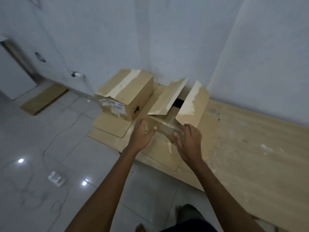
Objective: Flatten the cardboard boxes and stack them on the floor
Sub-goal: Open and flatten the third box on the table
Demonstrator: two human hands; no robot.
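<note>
Little is done so far, by my reading. Two boxes stand unflattened: the open cardboard box [164, 127] at the centre, its two top flaps [194, 102] standing up and strips of torn tape on them, and, at its 10 o'clock, a taped cardboard box [125, 96] with its seam sealed. Both sit on flattened cardboard sheets [112, 126] that overlap the corner of a pale wooden board [250, 139] and reach onto the tiled floor [66, 148]. One more flat cardboard piece [45, 99] lies well apart at 9 o'clock, by the wall. The left hand [142, 134] is spread at the open box's near left corner and the right hand [189, 143] over its near wall, fingers loosely bent, neither closed round anything. Left to do: collapse this box, untape and collapse the other, then stack them all
</note>
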